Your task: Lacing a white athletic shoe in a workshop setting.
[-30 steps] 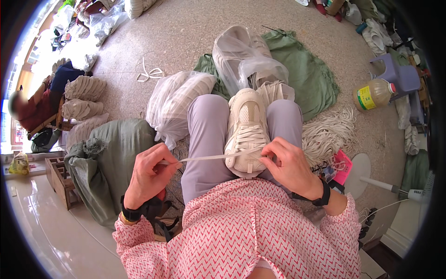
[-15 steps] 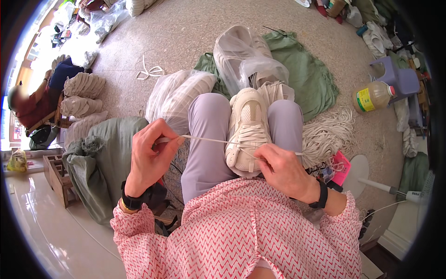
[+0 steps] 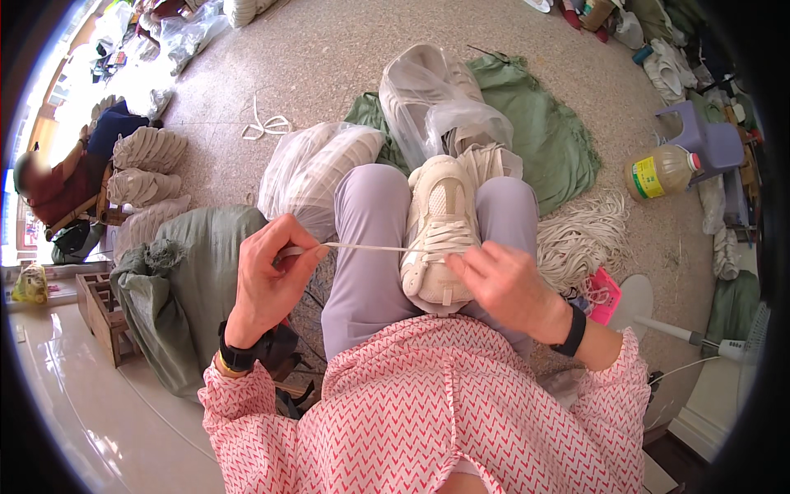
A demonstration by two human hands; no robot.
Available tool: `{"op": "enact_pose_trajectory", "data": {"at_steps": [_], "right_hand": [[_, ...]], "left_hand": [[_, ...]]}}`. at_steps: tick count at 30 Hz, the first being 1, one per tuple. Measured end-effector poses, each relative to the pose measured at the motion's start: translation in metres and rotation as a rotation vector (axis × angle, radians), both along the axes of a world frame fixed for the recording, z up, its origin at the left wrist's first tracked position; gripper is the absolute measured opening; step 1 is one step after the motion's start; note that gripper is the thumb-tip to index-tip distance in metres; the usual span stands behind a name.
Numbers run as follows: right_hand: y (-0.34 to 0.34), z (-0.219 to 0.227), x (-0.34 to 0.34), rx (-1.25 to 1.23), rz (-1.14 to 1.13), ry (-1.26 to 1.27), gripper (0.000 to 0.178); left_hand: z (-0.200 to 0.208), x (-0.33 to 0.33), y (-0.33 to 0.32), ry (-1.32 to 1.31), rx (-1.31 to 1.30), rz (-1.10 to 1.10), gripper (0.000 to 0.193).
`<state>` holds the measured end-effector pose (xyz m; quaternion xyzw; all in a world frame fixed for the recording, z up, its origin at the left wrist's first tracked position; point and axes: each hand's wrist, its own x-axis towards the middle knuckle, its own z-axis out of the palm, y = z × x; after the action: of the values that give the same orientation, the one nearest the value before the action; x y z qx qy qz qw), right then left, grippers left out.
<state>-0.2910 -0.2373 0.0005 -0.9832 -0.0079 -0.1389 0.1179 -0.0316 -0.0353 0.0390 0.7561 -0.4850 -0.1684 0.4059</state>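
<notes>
A cream sneaker (image 3: 441,202) rests between my knees, its heel toward me and white lacing crossing its upper. My left hand (image 3: 276,267) is closed in a pinch on a white shoelace (image 3: 362,246), off to the left of the shoe. The lace runs taut from there to the shoe's lacing. Over the shoe's right side, my right hand (image 3: 506,284) is closed with its fingertips at the lacing. Its fingers appear to pinch the lace near the shoe, though the hand partly hides this spot.
Plastic bags of shoes (image 3: 317,169) lie beyond my knees, near a green cloth (image 3: 535,132). A heap of white laces (image 3: 580,239) is to the right, with a yellowish jug (image 3: 662,171) and a purple stool (image 3: 708,144) farther off. Another person (image 3: 62,185) sits at far left.
My right hand has moved slightly up and toward the lacing, and its fingers have turned over. The left hand holds the lace in nearly the same place.
</notes>
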Motion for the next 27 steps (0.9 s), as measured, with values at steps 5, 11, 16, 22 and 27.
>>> {"op": "enact_pose_trajectory", "data": {"at_steps": [5, 11, 16, 22, 27], "right_hand": [[-0.003, -0.005, -0.004, -0.051, 0.051, 0.01, 0.033], [-0.002, -0.003, -0.031, 0.035, -0.115, -0.014, 0.028], [0.004, -0.008, -0.045, 0.155, -0.244, -0.008, 0.02], [0.01, -0.002, -0.033, 0.325, -0.273, -0.062, 0.013], [0.011, -0.004, -0.021, 0.348, -0.304, -0.02, 0.011]], "left_hand": [[-0.001, 0.001, 0.003, -0.009, -0.001, -0.03, 0.016], [-0.004, 0.003, 0.021, 0.09, 0.128, -0.13, 0.016], [-0.009, 0.001, 0.035, 0.084, 0.218, -0.176, 0.017], [-0.015, -0.005, 0.04, 0.058, 0.22, -0.188, 0.018], [-0.015, -0.008, 0.037, 0.044, 0.216, -0.175, 0.017]]}}
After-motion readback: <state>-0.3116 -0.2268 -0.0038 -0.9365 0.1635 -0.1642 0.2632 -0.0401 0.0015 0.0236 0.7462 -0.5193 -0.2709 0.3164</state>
